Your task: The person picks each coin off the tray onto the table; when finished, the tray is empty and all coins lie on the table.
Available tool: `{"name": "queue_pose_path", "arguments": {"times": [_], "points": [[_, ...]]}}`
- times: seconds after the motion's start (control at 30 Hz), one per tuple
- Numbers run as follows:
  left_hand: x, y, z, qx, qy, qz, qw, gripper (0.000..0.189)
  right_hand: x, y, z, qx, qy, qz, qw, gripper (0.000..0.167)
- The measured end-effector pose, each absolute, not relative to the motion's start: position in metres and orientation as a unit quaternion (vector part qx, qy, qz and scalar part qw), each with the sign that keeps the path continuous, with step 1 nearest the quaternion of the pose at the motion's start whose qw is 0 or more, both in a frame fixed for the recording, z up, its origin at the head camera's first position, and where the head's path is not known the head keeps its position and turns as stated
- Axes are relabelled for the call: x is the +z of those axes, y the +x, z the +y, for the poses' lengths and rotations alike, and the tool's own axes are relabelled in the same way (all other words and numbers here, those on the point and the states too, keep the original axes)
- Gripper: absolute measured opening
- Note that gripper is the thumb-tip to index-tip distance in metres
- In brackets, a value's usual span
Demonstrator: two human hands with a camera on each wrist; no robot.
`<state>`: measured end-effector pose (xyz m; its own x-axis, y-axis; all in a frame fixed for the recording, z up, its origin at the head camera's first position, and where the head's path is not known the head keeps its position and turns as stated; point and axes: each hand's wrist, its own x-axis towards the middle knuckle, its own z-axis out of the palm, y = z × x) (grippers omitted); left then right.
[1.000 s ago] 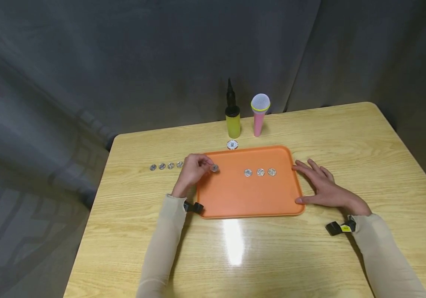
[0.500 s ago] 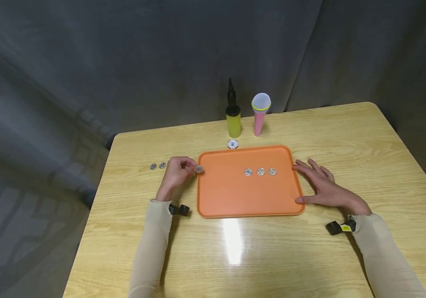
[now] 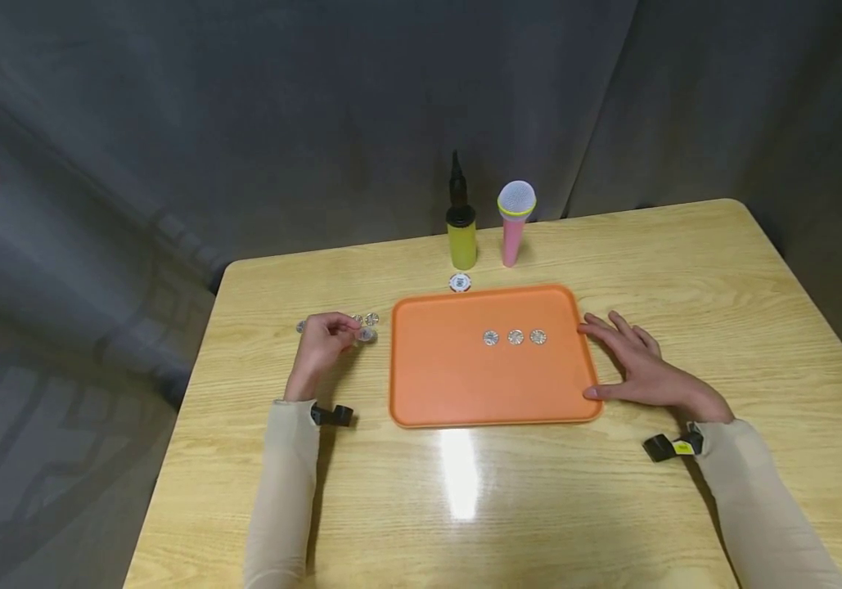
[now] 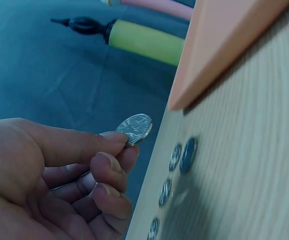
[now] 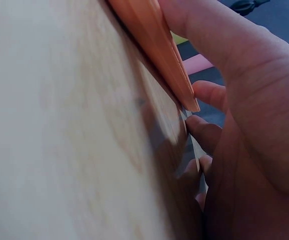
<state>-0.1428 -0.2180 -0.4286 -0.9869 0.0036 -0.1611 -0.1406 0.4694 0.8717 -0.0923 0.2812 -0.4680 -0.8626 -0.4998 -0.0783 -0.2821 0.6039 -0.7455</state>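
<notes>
A silver coin (image 4: 136, 128) is pinched between the thumb and fingertips of my left hand (image 3: 323, 348), over the table left of the tray. Several more silver coins (image 4: 165, 192) lie on the wood below it; in the head view the hand hides part of their row. One coin (image 4: 188, 155) lies apart from that row, in shadow. Three coins (image 3: 515, 336) form a row on the orange tray (image 3: 494, 384). At the tray's right rim, my right hand (image 3: 637, 368) rests with fingers spread, its thumb and a finger touching the edge.
A yellow-green hand pump (image 3: 461, 237) with a black nozzle stands behind the tray. Beside it stands a pink toy microphone (image 3: 514, 225). A white and red poker chip (image 3: 460, 282) lies in front of the pump. Dark curtains (image 3: 317, 123) hang behind the table.
From over the tray's left part, my left hand has moved left past the rim, carrying the coin, to above the coins on the table. My right hand has stayed in place.
</notes>
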Motion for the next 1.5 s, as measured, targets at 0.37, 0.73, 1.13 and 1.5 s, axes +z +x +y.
{"name": "queue_pose_path", "arguments": {"times": [0.37,0.73,1.13,1.5], "points": [[-0.438,-0.143,-0.239,0.501,-0.082,0.86,0.061,0.013,-0.467,-0.092,0.282,-0.386,-0.22,0.884,0.143,0.093],[-0.449,-0.144,-0.239,0.472,-0.078,0.877,0.041,0.01,-0.466,-0.093,0.281,-0.383,-0.218,0.886,0.145,0.094],[-0.453,-0.144,-0.229,0.41,-0.055,0.91,0.006,0.01,-0.467,-0.093,0.282,-0.386,-0.22,0.884,0.145,0.094],[-0.455,-0.144,-0.228,0.38,-0.039,0.924,0.004,0.009,-0.467,-0.093,0.281,-0.385,-0.219,0.885,0.145,0.094]]}}
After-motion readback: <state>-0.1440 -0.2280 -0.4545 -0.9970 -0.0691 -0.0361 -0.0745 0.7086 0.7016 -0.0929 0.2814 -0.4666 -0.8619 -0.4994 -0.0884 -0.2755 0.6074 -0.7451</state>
